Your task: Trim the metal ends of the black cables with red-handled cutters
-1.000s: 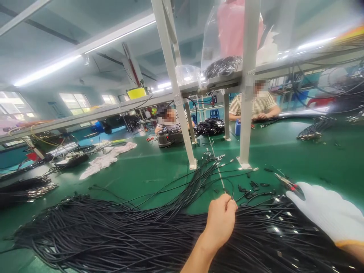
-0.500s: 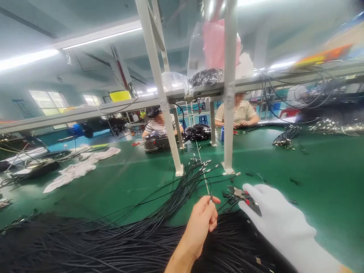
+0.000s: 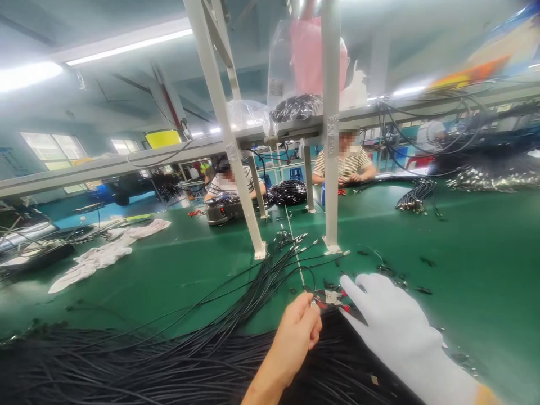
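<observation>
My left hand [image 3: 297, 332], bare, pinches the end of a black cable [image 3: 311, 274] just above the near edge of the table. In a white glove, my right hand [image 3: 392, 315] grips a pair of red-handled cutting pliers [image 3: 333, 298]. The jaws of the pliers are right beside my left fingertips; whether they touch the cable, I cannot tell. A bundle of black cables [image 3: 257, 287] with metal plugs at the far end lies left of my hands. Below both hands spreads a large heap of black cables [image 3: 147, 365].
Small black scraps [image 3: 390, 273] lie on the green table [image 3: 202, 247]. Two white shelf posts [image 3: 332, 197] rise from it. A white cloth [image 3: 101, 253] lies at left, a coil of black cable [image 3: 289, 192] farther back. Two people sit across the table.
My right hand has moved left with the pliers, bringing their jaws up to my left fingertips. The whole view has shifted slightly.
</observation>
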{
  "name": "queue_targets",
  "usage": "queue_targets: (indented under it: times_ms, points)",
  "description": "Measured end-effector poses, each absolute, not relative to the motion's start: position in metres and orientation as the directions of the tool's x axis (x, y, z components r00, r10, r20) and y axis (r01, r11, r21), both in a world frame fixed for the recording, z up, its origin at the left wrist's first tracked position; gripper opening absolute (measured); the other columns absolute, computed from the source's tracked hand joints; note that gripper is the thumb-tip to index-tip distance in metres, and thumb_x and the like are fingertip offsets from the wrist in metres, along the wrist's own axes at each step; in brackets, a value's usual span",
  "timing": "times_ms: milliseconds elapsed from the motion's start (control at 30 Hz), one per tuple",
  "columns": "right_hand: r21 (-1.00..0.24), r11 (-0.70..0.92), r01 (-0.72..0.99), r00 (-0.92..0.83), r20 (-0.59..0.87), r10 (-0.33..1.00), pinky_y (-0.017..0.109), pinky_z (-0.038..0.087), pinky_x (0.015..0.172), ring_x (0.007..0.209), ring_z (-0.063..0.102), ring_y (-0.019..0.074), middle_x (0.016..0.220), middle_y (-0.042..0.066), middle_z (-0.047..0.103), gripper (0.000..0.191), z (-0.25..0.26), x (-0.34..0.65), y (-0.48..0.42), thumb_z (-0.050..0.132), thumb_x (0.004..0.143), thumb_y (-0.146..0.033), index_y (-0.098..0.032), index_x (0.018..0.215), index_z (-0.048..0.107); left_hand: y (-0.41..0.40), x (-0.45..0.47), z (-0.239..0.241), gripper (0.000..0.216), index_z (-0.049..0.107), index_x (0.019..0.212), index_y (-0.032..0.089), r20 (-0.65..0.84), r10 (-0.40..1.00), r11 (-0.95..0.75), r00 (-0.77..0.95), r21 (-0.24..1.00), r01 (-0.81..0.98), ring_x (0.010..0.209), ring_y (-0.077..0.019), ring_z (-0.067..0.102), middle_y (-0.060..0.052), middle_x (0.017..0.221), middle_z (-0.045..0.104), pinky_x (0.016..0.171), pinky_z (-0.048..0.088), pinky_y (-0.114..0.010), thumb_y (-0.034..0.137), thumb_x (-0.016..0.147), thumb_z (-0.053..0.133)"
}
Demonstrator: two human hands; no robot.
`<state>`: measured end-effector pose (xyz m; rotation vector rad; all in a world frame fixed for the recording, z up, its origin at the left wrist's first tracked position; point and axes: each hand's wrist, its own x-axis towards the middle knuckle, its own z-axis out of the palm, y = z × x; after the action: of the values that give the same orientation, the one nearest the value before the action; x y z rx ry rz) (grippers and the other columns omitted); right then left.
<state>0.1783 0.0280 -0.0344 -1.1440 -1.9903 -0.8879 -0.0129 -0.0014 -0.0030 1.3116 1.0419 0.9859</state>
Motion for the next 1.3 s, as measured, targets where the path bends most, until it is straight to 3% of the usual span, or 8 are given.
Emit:
queue_targets:
  times_ms: [433,733,967,1300]
  points:
    - [0.248,0.404,0.881,-0.425,0.789,0.443,0.031,0.031,0.06,0.076,0.054,0.022,0.082,0.006,0.062,0.024,-0.032,0.182,0.027,0.055,0.088,-0.03,-0.017,0.106,0.064,0.001,-0.015,-0.007,0.022,0.054,0.086,0.017,-0.016,0.975,0.007,0.224,0.999,0.041,0.047,-0.008,0.025,0.009,0.053,0.035,0.045,0.02,-0.025,0.038,0.086,0.047]
    - [0.247,0.398,0.883,-0.422,0.788,0.447,0.032,0.032,0.062,0.076,0.054,0.0218,0.082,0.006,0.063,0.023,-0.027,0.181,0.024,0.054,0.09,-0.03,-0.017,0.104,0.066,0.001,-0.015,-0.006,0.022,0.053,0.084,0.018,-0.025,0.978,0.018,0.207,0.999,0.035,0.046,-0.0079,0.023,0.01,0.05,0.033,0.044,0.019,-0.024,0.038,0.084,0.047]
    - [0.288,0.359,0.888,-0.438,0.769,0.466,0.032,0.025,0.058,0.07,0.051,0.0196,0.072,0.003,0.06,0.016,-0.023,0.18,0.021,0.055,0.09,-0.029,-0.019,0.094,0.067,0.0,-0.014,-0.004,0.022,0.054,0.083,0.018,-0.028,0.979,0.021,0.2,0.999,0.04,0.045,-0.0073,0.022,0.01,0.052,0.032,0.044,0.017,-0.024,0.04,0.085,0.05]
    - [0.243,0.347,0.906,-0.397,0.772,0.496,0.032,0.02,0.058,0.063,0.043,0.0187,0.063,0.001,0.051,0.019,-0.03,0.178,0.021,0.054,0.091,-0.03,-0.023,0.075,0.062,0.0,-0.018,-0.003,0.019,0.059,0.084,0.017,-0.056,0.976,0.039,0.209,0.996,0.083,0.045,-0.0077,0.019,0.01,0.05,0.029,0.045,0.016,-0.024,0.03,0.084,0.045]
